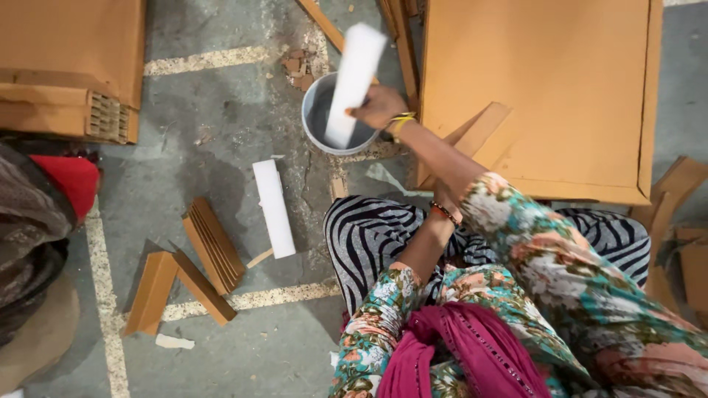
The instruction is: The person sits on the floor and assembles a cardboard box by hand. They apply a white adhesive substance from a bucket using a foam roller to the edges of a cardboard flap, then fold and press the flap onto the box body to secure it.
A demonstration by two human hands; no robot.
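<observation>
Overhead, our right hand [377, 105] closes its fingers round a white foam strip [354, 77], whose lower end dips into a grey bucket [316, 103] on the concrete floor [221, 110]. We cannot tell what our left hand [445, 197] does, tucked under the right arm. Brown cardboard sheets [546, 81] lie beside the bucket; another white strip [273, 208] lies near folded cardboard pieces [212, 243].

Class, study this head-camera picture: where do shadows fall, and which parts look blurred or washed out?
Head view: soft even light; a faint shadow lies on the floor beside the white strip. The white block in the right hand looks overexposed, its edges smeared. The bucket is fairly sharp. The left hand is hidden.
</observation>
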